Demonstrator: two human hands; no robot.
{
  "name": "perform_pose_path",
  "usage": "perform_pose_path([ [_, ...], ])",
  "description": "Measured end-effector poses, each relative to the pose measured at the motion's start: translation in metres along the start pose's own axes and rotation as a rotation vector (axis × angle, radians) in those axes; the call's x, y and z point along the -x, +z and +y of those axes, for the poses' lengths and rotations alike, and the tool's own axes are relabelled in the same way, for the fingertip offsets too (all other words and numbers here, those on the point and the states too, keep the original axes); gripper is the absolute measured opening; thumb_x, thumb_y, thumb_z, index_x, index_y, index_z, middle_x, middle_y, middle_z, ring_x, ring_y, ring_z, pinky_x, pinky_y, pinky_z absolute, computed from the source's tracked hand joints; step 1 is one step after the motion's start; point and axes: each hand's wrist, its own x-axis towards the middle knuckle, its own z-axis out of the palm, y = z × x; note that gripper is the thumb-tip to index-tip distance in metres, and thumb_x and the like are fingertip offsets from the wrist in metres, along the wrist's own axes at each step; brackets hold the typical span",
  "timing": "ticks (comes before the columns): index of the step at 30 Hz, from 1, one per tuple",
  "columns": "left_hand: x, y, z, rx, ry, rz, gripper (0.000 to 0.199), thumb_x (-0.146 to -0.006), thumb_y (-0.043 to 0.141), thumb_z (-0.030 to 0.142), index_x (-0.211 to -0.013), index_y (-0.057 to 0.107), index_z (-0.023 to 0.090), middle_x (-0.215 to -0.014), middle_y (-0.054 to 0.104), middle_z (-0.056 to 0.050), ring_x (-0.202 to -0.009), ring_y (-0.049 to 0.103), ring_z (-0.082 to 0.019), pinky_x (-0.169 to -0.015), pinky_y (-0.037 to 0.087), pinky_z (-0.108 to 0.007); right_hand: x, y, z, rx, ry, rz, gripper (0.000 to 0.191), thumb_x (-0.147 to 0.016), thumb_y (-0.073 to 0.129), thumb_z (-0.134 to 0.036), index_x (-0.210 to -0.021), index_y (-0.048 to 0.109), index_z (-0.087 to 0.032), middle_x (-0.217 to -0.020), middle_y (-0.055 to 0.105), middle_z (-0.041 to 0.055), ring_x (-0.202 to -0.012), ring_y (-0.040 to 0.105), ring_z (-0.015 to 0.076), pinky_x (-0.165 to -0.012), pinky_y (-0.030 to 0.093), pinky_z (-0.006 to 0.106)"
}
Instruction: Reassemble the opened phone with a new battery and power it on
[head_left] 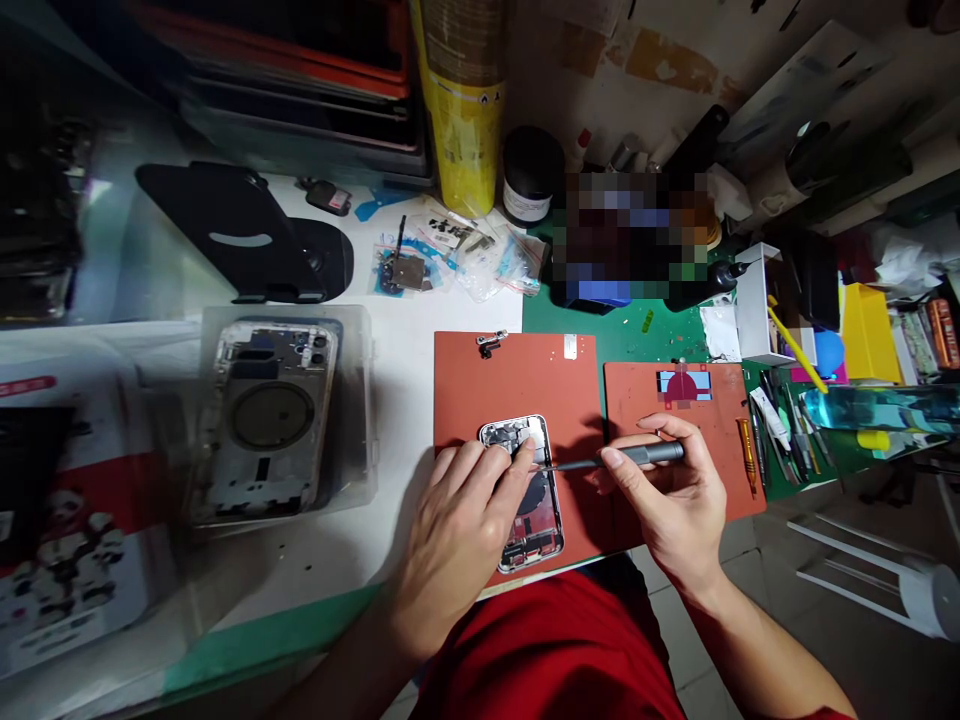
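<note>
An opened smartphone [541, 505] with its inner parts bare lies on a reddish-brown mat [465, 385]. My left hand [469, 495] rests across its left side, fingers stretched over the frame, the index fingertip pressed on the upper part; the thumb is hidden. In my right hand [682, 490] is a slim screwdriver [649, 453] with a dark grey handle, gripped between thumb and fingers. It lies nearly level, and its thin shaft points left into the phone, the tip beside my left index finger. Whether the tip touches a part is too small to tell.
A second phone housing [274, 410] sits in a clear case at left, below a black phone stand [240, 235]. Small metal parts [491, 343] lie at the mat's top. Right are another mat [675, 470], several hand tools [784, 425] and a blue-liquid bottle [885, 408]. A yellow can [469, 140] stands behind.
</note>
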Motion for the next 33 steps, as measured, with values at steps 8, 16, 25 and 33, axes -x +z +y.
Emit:
perform_pose_path([
  [8, -0.0004, -0.0008, 0.0000, 0.003, 0.009, 0.002, 0.041, -0.099, 0.068, 0.007, -0.139, 0.068, 0.010, -0.089, 0.065, -0.006, -0.084, 0.053, -0.026, -0.078, 0.041, -0.042, 0.0042, -0.0018, -0.0020, 0.027, -0.015, -0.020, 0.035, -0.091, 0.085, -0.026, -0.116, 0.061, -0.030, -0.090, 0.082, -0.0006, -0.062, 0.078, 0.0206, -0.064, 0.072, 0.037],
  [16, -0.0007, -0.0007, -0.0002, -0.006, 0.000, 0.001, 0.037, -0.102, 0.063, 0.009, -0.138, 0.069, 0.013, -0.087, 0.066, -0.006, -0.082, 0.054, -0.026, -0.077, 0.042, -0.041, 0.0042, -0.0019, -0.0031, 0.034, -0.017, -0.020, 0.035, -0.091, 0.085, -0.027, -0.116, 0.060, -0.030, -0.089, 0.082, -0.0005, -0.062, 0.078, 0.0210, -0.062, 0.070, 0.037],
  [25, -0.0010, -0.0006, -0.0006, 0.013, 0.006, 0.001, 0.041, -0.098, 0.069, 0.007, -0.139, 0.068, 0.010, -0.087, 0.065, -0.005, -0.083, 0.051, -0.026, -0.076, 0.040, -0.042, 0.0056, -0.0032, -0.0012, 0.062, -0.038, -0.039, 0.036, -0.092, 0.084, -0.027, -0.119, 0.061, -0.032, -0.092, 0.082, -0.0008, -0.067, 0.080, 0.0222, -0.065, 0.070, 0.039],
  [33, -0.0008, -0.0004, -0.0007, 0.018, 0.009, -0.003, 0.041, -0.099, 0.068, 0.008, -0.141, 0.066, 0.009, -0.089, 0.065, -0.005, -0.084, 0.050, -0.026, -0.077, 0.040, -0.042, 0.0079, -0.0037, -0.0027, 0.122, -0.076, -0.029, 0.039, -0.090, 0.086, -0.024, -0.120, 0.062, -0.033, -0.091, 0.082, -0.0020, -0.066, 0.080, 0.0224, -0.063, 0.070, 0.038],
])
